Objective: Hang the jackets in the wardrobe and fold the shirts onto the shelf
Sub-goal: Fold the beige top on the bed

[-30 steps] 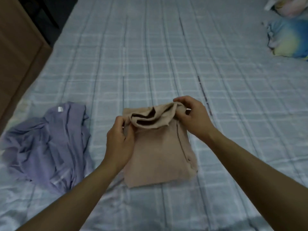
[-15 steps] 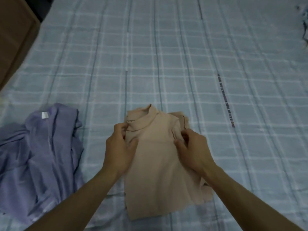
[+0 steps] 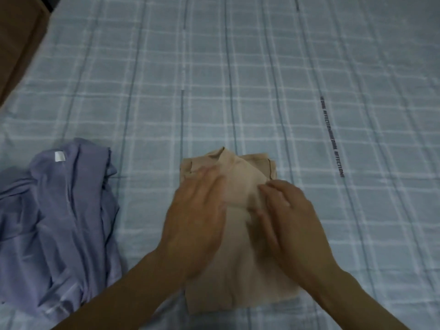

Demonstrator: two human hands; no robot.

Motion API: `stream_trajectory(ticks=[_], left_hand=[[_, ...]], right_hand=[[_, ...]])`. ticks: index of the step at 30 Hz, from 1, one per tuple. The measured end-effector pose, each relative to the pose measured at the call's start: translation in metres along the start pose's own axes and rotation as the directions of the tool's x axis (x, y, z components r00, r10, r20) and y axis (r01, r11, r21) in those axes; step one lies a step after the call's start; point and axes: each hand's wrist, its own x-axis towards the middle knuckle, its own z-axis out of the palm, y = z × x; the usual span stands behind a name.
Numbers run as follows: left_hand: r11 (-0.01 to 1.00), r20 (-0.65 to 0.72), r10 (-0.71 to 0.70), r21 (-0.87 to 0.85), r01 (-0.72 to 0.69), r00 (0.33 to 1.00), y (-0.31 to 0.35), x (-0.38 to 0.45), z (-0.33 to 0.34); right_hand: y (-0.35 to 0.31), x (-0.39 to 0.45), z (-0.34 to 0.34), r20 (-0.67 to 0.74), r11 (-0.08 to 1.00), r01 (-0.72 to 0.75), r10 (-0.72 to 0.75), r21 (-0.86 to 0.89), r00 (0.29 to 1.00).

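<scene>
A: Where is the shirt that is being folded?

B: The beige shirt (image 3: 240, 234) lies folded on the bed sheet (image 3: 238, 79), in the near middle of the scene. It makes a long rectangle, and its collar points to the far side.

A: And the hands, what are they doing?

B: Both hands rest on top of the beige shirt. The left hand (image 3: 197, 217) lies flat on the left half, with the fingers straight and spread, pressing the cloth down. It is a little blurred. The right hand (image 3: 288, 222) lies on the right half, also with the palm down. Its fingers are stretched toward the far left, and the fingertips are at a fold below the collar. I cannot tell if they pinch this fold or only press on it.

A: Is there other clothing?

B: Yes, a purple shirt (image 3: 59, 222) lies crumpled on the sheet at the left, apart from the beige one. A small white label (image 3: 59, 156) shows near its far edge.

A: What more is around?

B: The sheet is light blue with white and grey checks, and a line of dark printed letters (image 3: 332, 136) runs on it at the right. In the far left corner stands a piece of brown furniture (image 3: 16, 44).
</scene>
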Motion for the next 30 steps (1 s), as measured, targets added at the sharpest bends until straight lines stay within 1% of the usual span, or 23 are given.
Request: stream_trajectory(ticks=[1, 2, 3, 5, 8, 11, 13, 14, 16, 19, 21, 23, 25, 28, 30], left_hand=[[0.996, 0.100, 0.068, 0.056, -0.073, 0.993, 0.005, 0.000, 0.006], [0.988, 0.201, 0.079, 0.118, -0.104, 0.976, 0.005, 0.001, 0.012], [0.978, 0.269, 0.062, 0.175, -0.112, 0.961, -0.001, 0.004, 0.018], [0.972, 0.342, 0.031, 0.209, -0.109, 0.939, -0.020, 0.011, 0.030], [0.975, 0.351, 0.056, 0.182, -0.127, 0.935, -0.042, 0.014, 0.047], [0.980, 0.358, 0.067, 0.149, -0.128, 0.931, -0.044, 0.013, 0.053], [0.976, 0.371, 0.049, 0.181, -0.124, 0.927, -0.042, 0.014, 0.048], [0.972, 0.377, 0.035, 0.202, -0.120, 0.925, -0.039, 0.014, 0.044], [0.970, 0.366, 0.022, 0.219, -0.109, 0.930, -0.030, 0.011, 0.037], [0.980, 0.337, 0.077, 0.147, -0.133, 0.938, -0.012, -0.013, 0.038], [0.983, 0.350, 0.093, 0.116, -0.142, 0.932, -0.007, -0.037, 0.040], [0.981, 0.370, 0.090, 0.127, -0.146, 0.925, -0.010, -0.047, 0.043], [0.980, 0.389, 0.070, 0.143, -0.135, 0.919, -0.012, -0.048, 0.044], [0.989, 0.426, 0.031, 0.118, -0.089, 0.904, -0.007, -0.046, 0.038], [0.995, 0.427, -0.003, 0.094, -0.041, 0.904, 0.001, -0.054, 0.027]], right_hand=[[-0.005, -0.003, 0.008, 0.051, 0.996, 0.084, -0.082, -0.040, 0.995], [-0.008, -0.006, 0.018, 0.121, 0.989, 0.135, -0.126, -0.066, 0.985], [-0.007, -0.009, 0.027, 0.190, 0.982, 0.166, -0.146, -0.091, 0.971], [0.009, -0.015, 0.044, 0.276, 0.963, 0.232, -0.188, -0.136, 0.943], [0.041, -0.019, 0.060, 0.297, 0.943, 0.310, -0.263, -0.124, 0.918], [0.051, -0.020, 0.068, 0.277, 0.949, 0.306, -0.273, -0.082, 0.921], [0.049, -0.021, 0.067, 0.257, 0.946, 0.314, -0.283, -0.086, 0.924], [0.049, -0.023, 0.065, 0.243, 0.948, 0.304, -0.274, -0.095, 0.931], [0.048, -0.028, 0.059, 0.210, 0.966, 0.234, -0.209, -0.106, 0.955], [0.051, -0.035, 0.058, 0.200, 0.982, 0.157, -0.135, -0.100, 0.970], [0.055, -0.037, 0.061, 0.204, 0.990, 0.136, -0.127, -0.030, 0.971], [0.059, -0.034, 0.064, 0.210, 0.992, 0.122, -0.124, 0.023, 0.970], [0.061, -0.032, 0.067, 0.220, 0.992, 0.125, -0.128, 0.030, 0.967], [0.059, -0.034, 0.062, 0.239, 0.991, 0.130, -0.122, -0.018, 0.963], [0.053, -0.043, 0.054, 0.233, 0.985, 0.161, -0.142, -0.064, 0.962]])
